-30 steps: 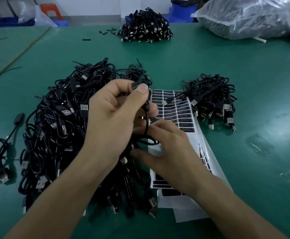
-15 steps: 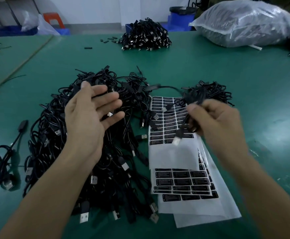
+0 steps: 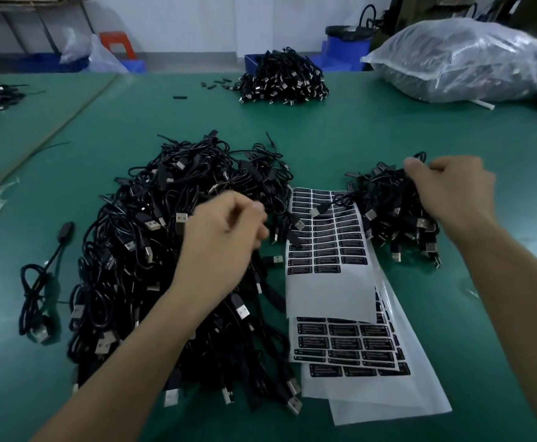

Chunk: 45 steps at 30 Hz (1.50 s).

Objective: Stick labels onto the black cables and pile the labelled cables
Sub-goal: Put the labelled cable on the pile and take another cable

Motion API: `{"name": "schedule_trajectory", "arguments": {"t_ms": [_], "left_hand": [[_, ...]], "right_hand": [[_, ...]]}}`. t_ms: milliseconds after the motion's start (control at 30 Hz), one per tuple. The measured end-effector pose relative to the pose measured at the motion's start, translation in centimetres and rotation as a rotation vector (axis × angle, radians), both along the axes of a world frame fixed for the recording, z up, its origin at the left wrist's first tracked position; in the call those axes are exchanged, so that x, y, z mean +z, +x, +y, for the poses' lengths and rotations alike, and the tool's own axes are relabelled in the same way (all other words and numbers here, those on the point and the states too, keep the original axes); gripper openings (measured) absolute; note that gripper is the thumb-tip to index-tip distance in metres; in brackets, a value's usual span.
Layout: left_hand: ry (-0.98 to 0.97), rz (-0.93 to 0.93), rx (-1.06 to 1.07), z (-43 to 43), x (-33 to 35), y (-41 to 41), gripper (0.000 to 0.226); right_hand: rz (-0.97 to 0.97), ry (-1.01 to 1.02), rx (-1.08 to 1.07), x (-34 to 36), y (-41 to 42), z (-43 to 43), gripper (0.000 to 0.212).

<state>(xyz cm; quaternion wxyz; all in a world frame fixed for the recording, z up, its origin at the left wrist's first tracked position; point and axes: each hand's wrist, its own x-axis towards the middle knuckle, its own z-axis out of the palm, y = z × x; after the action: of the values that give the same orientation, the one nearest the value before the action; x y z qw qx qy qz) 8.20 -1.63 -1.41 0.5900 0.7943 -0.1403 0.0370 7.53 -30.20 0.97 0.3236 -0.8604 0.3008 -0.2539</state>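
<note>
A large heap of black USB cables [image 3: 139, 250] lies left of centre on the green table. My left hand [image 3: 225, 240] hovers over its right side with curled, blurred fingers; whether it grips a cable is hidden. Sheets of black labels [image 3: 328, 237] lie in the middle, with bare backing below the remaining rows. A smaller pile of cables [image 3: 398, 218] sits to the right of the sheets. My right hand [image 3: 449, 193] is over that pile's far side and pinches a black cable [image 3: 420, 156] whose loop shows at the fingertips. One plug [image 3: 315, 212] trails over the label sheet.
A single coiled cable [image 3: 37, 291] lies at the left. Another cable heap [image 3: 283, 79] sits at the table's far side, with a large plastic bag [image 3: 471, 59] at the far right. Blue bins stand behind the table.
My right hand has carried the cable rightward and farther away, over the small pile. My left hand has curled its open fingers and dropped toward the large heap.
</note>
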Motion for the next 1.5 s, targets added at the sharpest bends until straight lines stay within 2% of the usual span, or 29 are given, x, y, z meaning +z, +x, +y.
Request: {"name": "schedule_trajectory", "arguments": {"t_ms": [100,167,233,267,333,400,500,600,733,1067,1167,1233,1333,1400,1500], "left_hand": [[0.521,-0.079,-0.098,-0.4,-0.6,-0.7,0.016],[0.706,-0.125,-0.104,-0.5,-0.8,-1.0,0.011],[0.714,-0.162,-0.093,-0.3,-0.7,-0.9,0.008],[0.727,-0.202,-0.066,-0.2,-0.7,-0.8,0.011],[0.791,-0.331,0.015,0.0,-0.7,-0.7,0.017],[0.868,-0.421,0.077,0.0,-0.7,-0.8,0.024],[0.997,-0.406,0.135,-0.2,-1.1,-0.7,0.036],[1.004,-0.385,0.157,0.0,-1.4,-0.5,0.031],[1.000,-0.373,0.163,0.3,-1.5,-0.3,0.022],[1.116,-0.387,0.192,0.1,-1.7,-0.4,0.030],[1.020,-0.362,0.190,0.0,-1.3,-0.4,0.035],[0.838,-0.331,0.183,0.1,-0.7,-0.5,0.037],[0.539,-0.243,0.121,0.5,1.0,-0.5,0.021],[0.386,-0.180,0.080,0.8,1.9,-0.5,0.022],[0.247,-0.030,-0.082,0.6,2.4,-0.7,0.026]], "right_hand": [[-0.037,-0.096,-0.005,-0.8,-1.6,1.8,0.065],[-0.173,-0.189,0.023,-1.4,-2.7,3.6,0.045],[-0.241,-0.256,0.126,-2.1,-3.6,6.0,0.017],[-0.256,-0.234,0.204,-2.5,-3.9,7.3,0.015],[-0.241,-0.142,0.336,-3.5,-4.4,9.3,0.025],[-0.178,-0.140,0.428,-4.8,-4.6,10.3,0.025],[-0.054,-0.207,0.488,-6.2,-4.6,10.4,0.016],[-0.013,-0.229,0.553,-6.8,-4.7,10.3,0.012],[-0.001,-0.236,0.553,-7.0,-5.0,10.2,0.012],[0.052,-0.271,0.519,-7.1,-5.3,10.2,0.013],[0.039,-0.271,0.505,-7.1,-5.4,10.3,0.013],[0.029,-0.264,0.512,-7.1,-5.4,10.2,0.014],[0.029,-0.274,0.513,-7.2,-5.2,10.2,0.018],[0.026,-0.282,0.496,-7.3,-5.0,10.1,0.025],[-0.130,-0.216,0.506,-6.7,-5.2,10.1,0.030]]}}
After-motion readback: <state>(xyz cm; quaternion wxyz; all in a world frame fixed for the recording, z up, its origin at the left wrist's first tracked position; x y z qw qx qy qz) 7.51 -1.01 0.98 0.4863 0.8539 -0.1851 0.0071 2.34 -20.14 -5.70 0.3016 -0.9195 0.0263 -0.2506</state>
